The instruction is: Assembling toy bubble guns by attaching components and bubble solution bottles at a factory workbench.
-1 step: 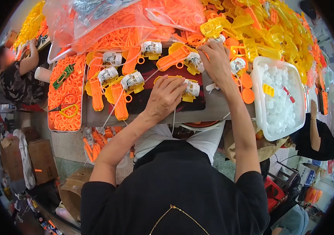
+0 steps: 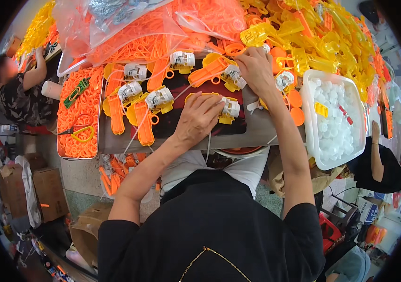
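Observation:
My left hand (image 2: 195, 117) lies closed over a yellow toy shell fitted with a white cylindrical unit (image 2: 230, 107), on a dark mat (image 2: 181, 123) at the table's front. Its orange part is mostly hidden under my fingers. My right hand (image 2: 258, 70) reaches farther to the right, its fingers bent downward by the parts pile; what they grip is hidden. Just left of it lies an orange-handled toy assembly (image 2: 208, 70) with a white unit. Several similar half-built toys, such as one with an orange grip (image 2: 144, 123), lie left of my left hand, with white cords among them.
A tray of orange rings (image 2: 75, 141) holds scissors (image 2: 85, 134) and a green tool (image 2: 76, 92). At right stands a white tub (image 2: 309, 117) of translucent caps. Behind are a bag of orange parts (image 2: 162, 33) and a yellow pile (image 2: 337, 42). Other people work at both sides.
My right hand has shifted very slightly left and its fingers have moved a little. My left hand stays on the toy shell.

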### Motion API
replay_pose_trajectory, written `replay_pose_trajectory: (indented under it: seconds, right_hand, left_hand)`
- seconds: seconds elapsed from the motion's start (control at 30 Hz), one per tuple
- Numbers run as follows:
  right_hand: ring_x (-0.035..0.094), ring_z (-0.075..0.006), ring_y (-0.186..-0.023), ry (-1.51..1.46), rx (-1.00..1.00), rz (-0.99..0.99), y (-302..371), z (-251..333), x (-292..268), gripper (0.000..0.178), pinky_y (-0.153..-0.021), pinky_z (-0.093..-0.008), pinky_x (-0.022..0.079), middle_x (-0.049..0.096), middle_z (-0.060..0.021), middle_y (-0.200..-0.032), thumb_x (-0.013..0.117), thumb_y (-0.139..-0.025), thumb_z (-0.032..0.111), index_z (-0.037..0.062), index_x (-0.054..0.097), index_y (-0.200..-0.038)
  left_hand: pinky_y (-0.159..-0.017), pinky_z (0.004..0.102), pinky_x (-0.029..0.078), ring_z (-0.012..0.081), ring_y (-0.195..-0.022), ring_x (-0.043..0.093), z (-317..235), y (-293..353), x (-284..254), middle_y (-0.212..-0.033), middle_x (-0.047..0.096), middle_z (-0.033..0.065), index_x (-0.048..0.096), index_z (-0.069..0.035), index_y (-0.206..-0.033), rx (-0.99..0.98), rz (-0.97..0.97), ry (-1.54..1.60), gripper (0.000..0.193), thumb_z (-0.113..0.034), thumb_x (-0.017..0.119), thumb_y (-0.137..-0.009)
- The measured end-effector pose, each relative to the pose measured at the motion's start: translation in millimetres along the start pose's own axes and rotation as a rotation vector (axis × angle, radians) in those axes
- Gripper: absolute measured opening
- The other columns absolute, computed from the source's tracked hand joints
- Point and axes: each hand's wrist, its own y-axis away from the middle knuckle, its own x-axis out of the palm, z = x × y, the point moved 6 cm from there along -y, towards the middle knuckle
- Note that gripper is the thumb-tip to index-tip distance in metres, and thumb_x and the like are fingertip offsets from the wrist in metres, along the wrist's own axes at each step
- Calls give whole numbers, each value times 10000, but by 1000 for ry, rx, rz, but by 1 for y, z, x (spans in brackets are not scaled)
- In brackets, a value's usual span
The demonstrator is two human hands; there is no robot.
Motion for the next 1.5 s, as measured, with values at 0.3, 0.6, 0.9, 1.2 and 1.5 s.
replay_pose_trajectory:
  seconds: [0.3, 0.6, 0.9, 1.2, 1.5]
  right_hand:
    - [574, -316, -1130, 335, 38, 244, -65, -56, 51, 264, -989, -543, 407, 620, -108, -1152, 661, -862, 146, 139, 735, -1115]
    - [572, -298, -1140, 394, -2, 350, -46, -55, 36, 397, -972, -510, 395, 610, -102, -1136, 617, -876, 104, 176, 684, -1260]
    - [651, -327, -1009, 37, 228, 88, -77, -92, 32, 446, -932, -516, 437, 645, -154, -1171, 676, -898, 213, 134, 595, -1329]
    - [699, -297, -869, 441, 12, 496, -75, -74, 58, 92, -820, -474, 423, 742, -91, -874, 665, -864, 190, 116, 712, -891]
    - [698, -288, -837, 591, -147, 402, -69, -70, 74, 70, -763, -458, 405, 722, -91, -831, 639, -820, 91, 106, 695, -781]
  left_hand:
    - [-1139, 453, 367, 232, -1244, 571, 1, 3, 1, -1311, 629, 60, 677, -76, -1224, -11, 1, 31, 411, -118, 729, -819]
    - [-1141, 460, 373, 247, -1240, 569, 3, 2, 1, -1312, 629, 72, 679, -66, -1225, -22, 0, 48, 430, -115, 734, -802]
    - [-1108, 465, 409, 272, -1226, 596, 2, 1, 0, -1303, 648, 88, 691, -58, -1207, -52, -19, 85, 374, -64, 713, -834]
    - [-1132, 459, 377, 255, -1230, 576, 4, 2, 1, -1301, 634, 79, 688, -58, -1207, -48, -31, 70, 404, -92, 731, -806]
    - [-1138, 467, 368, 260, -1247, 566, 5, 2, 3, -1297, 634, 79, 672, -57, -1224, -65, -29, 97, 422, -84, 724, -806]
